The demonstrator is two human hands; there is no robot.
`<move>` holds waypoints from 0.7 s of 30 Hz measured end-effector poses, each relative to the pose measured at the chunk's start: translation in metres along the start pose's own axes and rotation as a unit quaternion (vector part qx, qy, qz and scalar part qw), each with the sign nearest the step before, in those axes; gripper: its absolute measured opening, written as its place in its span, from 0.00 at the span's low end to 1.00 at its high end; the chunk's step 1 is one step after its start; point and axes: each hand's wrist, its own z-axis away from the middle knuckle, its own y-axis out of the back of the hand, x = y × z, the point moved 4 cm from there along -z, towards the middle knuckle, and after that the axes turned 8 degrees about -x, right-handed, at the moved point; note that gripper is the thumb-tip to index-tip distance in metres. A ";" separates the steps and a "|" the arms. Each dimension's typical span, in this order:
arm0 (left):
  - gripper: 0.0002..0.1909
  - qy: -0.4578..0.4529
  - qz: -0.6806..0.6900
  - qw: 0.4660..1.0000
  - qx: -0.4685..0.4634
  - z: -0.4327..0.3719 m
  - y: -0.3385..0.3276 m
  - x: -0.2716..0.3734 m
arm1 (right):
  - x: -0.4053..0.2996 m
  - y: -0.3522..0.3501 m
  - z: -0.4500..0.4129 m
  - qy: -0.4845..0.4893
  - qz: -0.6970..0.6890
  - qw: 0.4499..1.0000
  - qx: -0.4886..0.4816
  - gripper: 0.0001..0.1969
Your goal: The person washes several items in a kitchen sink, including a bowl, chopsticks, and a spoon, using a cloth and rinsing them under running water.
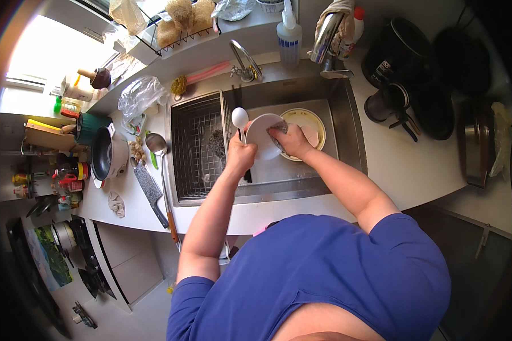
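Note:
Over the stainless steel sink (pixel 350 145), my left hand (pixel 242 154) grips a white bowl (pixel 262 138) by its rim, together with a white spoon (pixel 240 117) whose rounded end points up. My right hand (pixel 293 140) presses a grey mesh scrubber (pixel 280 130) against the bowl's other side. Behind my right hand, a plate with a yellowish rim (pixel 321 123) lies on the sink floor with a pale round thing in it. Dark chopsticks (pixel 248 175) show partly beside my left hand. The metal faucet (pixel 326 38) has a cloth draped over it.
A wire basket (pixel 196 149) fills the sink's left side. Left of it lie a ladle (pixel 162 162), a cleaver (pixel 149 185), ginger (pixel 137 150) and a white pot (pixel 111 153). A soap bottle (pixel 289 42) stands behind the sink; a dark jug (pixel 382 104) stands right.

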 end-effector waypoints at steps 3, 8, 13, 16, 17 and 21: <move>0.21 -0.091 0.029 0.994 0.051 -0.006 0.006 -0.006 | -0.013 -0.019 0.009 -0.009 -0.104 0.990 0.097 0.19; 0.17 -0.202 0.133 0.959 0.151 -0.011 -0.008 -0.016 | -0.003 -0.033 0.006 -0.066 -0.061 0.985 0.150 0.21; 0.20 -0.140 -0.139 0.980 -0.005 -0.012 0.009 0.025 | -0.037 0.018 -0.023 0.157 0.042 0.987 -0.021 0.15; 0.18 -0.114 -0.233 0.963 -0.067 -0.006 0.014 0.042 | -0.064 0.025 -0.025 0.163 0.210 0.962 -0.061 0.13; 0.18 -0.109 -0.231 0.965 -0.066 0.000 0.012 0.045 | -0.077 0.020 -0.022 0.161 0.343 0.918 -0.119 0.11; 0.17 -0.131 -0.276 0.950 -0.065 0.001 0.009 0.034 | -0.077 0.017 -0.030 0.152 0.444 0.873 -0.133 0.12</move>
